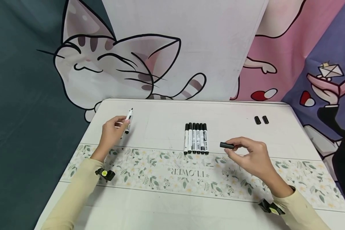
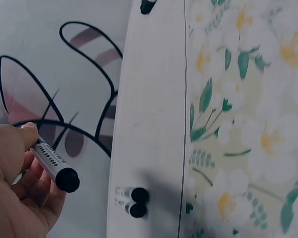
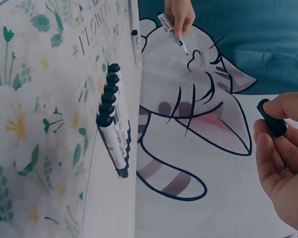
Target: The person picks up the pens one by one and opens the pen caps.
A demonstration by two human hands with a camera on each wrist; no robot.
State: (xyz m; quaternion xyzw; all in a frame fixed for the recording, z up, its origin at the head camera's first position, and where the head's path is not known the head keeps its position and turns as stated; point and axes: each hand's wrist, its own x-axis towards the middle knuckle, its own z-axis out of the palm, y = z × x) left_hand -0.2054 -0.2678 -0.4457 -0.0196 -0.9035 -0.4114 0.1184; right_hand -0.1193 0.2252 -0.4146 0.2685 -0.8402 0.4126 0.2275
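Observation:
My left hand point(image 1: 111, 131) pinches an uncapped whiteboard marker point(image 1: 129, 117) over the table's far left, its bare tip pointing up and away. In the left wrist view, that marker's black rear end point(image 2: 67, 179) faces the camera. Two more markers point(image 2: 131, 198) lie side by side on the table near this hand, mostly hidden behind it in the head view. My right hand point(image 1: 251, 155) holds a black marker cap point(image 1: 227, 145) between thumb and fingers, above the table right of centre. Two loose black caps point(image 1: 261, 120) lie farther back on the right.
A row of several capped markers point(image 1: 196, 138) lies side by side mid-table, black caps toward the back. A floral printed band point(image 1: 149, 169) crosses the white tabletop point(image 1: 161, 207). Behind the table's back edge hangs a cloth printed with a cartoon cat point(image 1: 109, 73).

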